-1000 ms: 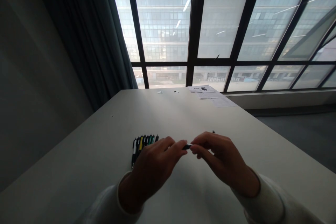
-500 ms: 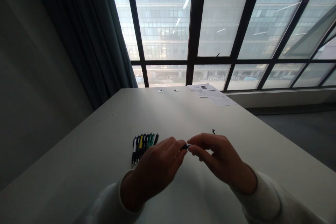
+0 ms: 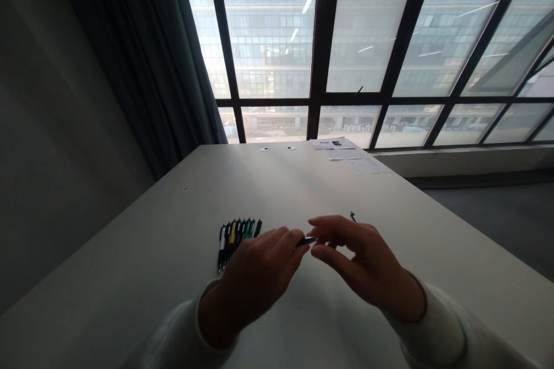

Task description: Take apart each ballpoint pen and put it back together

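Above the white table (image 3: pixel 151 253), my left hand (image 3: pixel 255 277) and my right hand (image 3: pixel 359 259) meet fingertip to fingertip around a small dark pen (image 3: pixel 306 240). Only a short dark piece of the pen shows between the fingers; the left hand grips one end, and the right thumb and forefinger pinch the other. Just left of my left hand, a row of several pens (image 3: pixel 236 235) with black, yellow and green barrels lies side by side on the table. A tiny dark part (image 3: pixel 352 216) lies on the table beyond my right hand.
Sheets of printed paper (image 3: pixel 346 155) lie at the table's far edge near the window. Two small round white discs (image 3: pixel 277 149) sit at the far edge. A dark curtain (image 3: pixel 142 69) hangs at the left, and the floor drops away on the right.
My right fingers have opened a little and risen slightly around the pen's end. My left hand has barely moved. The row of pens is unchanged.
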`<move>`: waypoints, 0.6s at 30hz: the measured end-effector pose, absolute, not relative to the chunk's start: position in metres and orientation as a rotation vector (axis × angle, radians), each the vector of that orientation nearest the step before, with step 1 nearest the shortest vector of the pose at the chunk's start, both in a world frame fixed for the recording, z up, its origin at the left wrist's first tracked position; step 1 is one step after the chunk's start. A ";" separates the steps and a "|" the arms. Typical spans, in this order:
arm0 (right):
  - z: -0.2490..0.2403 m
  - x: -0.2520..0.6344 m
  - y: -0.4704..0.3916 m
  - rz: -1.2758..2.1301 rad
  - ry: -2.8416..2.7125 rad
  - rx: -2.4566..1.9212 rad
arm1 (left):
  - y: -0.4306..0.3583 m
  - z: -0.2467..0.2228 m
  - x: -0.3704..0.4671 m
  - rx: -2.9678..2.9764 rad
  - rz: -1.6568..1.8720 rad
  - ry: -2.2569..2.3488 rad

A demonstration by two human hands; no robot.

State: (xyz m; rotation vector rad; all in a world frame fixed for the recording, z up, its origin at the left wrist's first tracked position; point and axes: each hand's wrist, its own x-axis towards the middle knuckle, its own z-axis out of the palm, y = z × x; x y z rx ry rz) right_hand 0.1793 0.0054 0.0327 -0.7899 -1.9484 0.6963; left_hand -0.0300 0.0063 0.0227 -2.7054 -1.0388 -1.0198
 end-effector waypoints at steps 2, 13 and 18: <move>0.032 0.178 0.005 0.748 -1.962 -0.855 | 0.006 0.022 -0.030 -2.691 -0.986 -1.031; 0.033 0.183 0.008 0.604 -2.022 -0.726 | 0.005 0.024 -0.030 -2.677 -0.999 -1.065; 0.035 0.184 0.008 0.623 -2.000 -0.780 | 0.008 0.022 -0.030 -2.635 -0.960 -1.098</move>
